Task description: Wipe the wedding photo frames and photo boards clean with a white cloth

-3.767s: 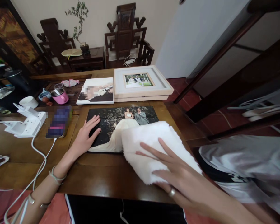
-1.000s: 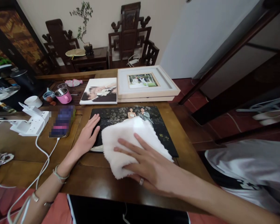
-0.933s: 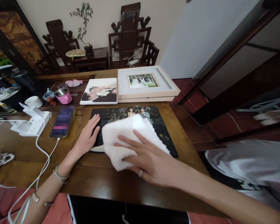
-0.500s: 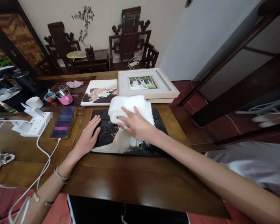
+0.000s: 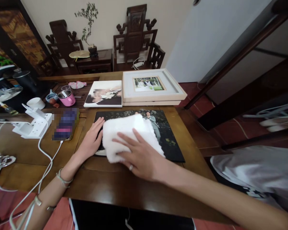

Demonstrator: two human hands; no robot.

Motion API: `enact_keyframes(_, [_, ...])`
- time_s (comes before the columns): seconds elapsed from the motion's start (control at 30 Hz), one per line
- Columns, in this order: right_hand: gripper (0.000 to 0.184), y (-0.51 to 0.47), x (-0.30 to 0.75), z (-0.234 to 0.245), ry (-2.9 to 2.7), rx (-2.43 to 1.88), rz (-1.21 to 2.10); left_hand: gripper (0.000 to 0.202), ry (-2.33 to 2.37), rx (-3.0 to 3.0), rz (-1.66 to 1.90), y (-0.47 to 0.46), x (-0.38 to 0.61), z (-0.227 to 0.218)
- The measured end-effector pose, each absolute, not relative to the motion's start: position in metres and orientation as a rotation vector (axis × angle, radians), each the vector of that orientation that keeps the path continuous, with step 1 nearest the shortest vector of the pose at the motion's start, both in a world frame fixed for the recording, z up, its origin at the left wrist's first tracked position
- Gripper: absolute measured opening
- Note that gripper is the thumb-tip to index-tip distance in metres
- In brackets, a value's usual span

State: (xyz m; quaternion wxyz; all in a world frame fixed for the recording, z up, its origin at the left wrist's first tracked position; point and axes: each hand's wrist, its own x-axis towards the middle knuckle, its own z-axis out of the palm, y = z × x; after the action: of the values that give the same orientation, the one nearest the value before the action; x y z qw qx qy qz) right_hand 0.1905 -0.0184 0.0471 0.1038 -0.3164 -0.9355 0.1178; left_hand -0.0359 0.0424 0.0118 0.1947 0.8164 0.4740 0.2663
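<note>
A folded, fluffy white cloth [image 5: 120,127] lies over a dark photo panel [image 5: 172,150], hiding its middle and much of its lower left. My right hand [image 5: 141,156] presses on the cloth from the right, fingers spread across it and bent at the lower edge; the thumb is not visible. At the panel's left edge rests my left hand [image 5: 92,139], palm down with fingers stretched out, holding nothing. Small figures on the print show above the cloth and to its right.
Behind the panel stand a white photo print [image 5: 104,94] and a framed photo [image 5: 148,84]. On the left are a phone [image 5: 66,124] with a cable, a power strip [image 5: 39,124], a pink mug [image 5: 67,98] and a white cup [image 5: 36,103]. The wooden table's right edge [image 5: 194,137] is near.
My right hand has drawn the cloth toward me and slightly left, uncovering the panel's upper right and covering its lower part. My left hand has stayed at the left edge.
</note>
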Motion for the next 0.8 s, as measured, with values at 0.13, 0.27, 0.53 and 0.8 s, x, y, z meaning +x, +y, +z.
enact_keyframes(0.13, [0.033,0.037,0.186,0.048,-2.72,-1.098,0.22,0.047,1.35,2.275,0.749,0.042,-0.035,0.012])
enact_keyframes(0.27, [0.037,0.079,0.179,0.049,-2.644,-1.219,0.192,0.046,1.353,2.267,0.774,0.042,-0.035,0.012])
enact_keyframes(0.53, [0.036,0.028,0.173,0.053,-2.731,-1.127,0.21,0.047,1.341,2.251,0.785,0.042,-0.035,0.011])
enact_keyframes(0.8, [0.03,-0.041,0.184,0.053,-2.781,-0.855,0.45,0.046,1.306,2.24,0.78,0.043,-0.037,0.011])
